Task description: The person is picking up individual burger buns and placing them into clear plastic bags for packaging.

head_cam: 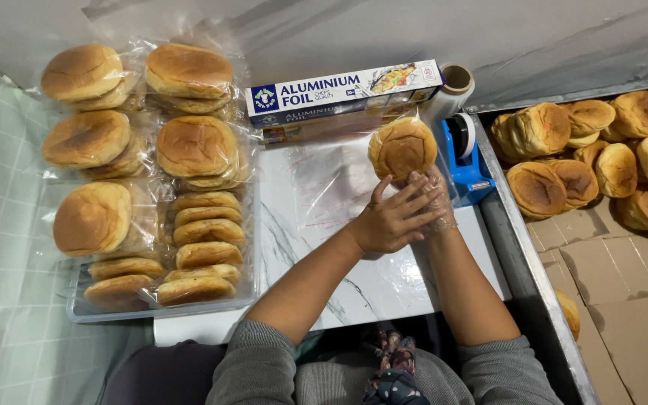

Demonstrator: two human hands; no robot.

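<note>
Head cam only: both hands were together mid-bench, the left hand (393, 219) laid over the right hand (435, 202), fingers spread. The bun (402, 148) sat in clear wrap (316, 187) just past the fingertips, away from the body, touching them. Right grip looked closed around the wrap under the bun; left was loose, pressing rather than clenching. Both hands were about equally near. Bagged buns (151, 172) filled the tray on the left, loose buns (594, 150) the crate on the right
</note>
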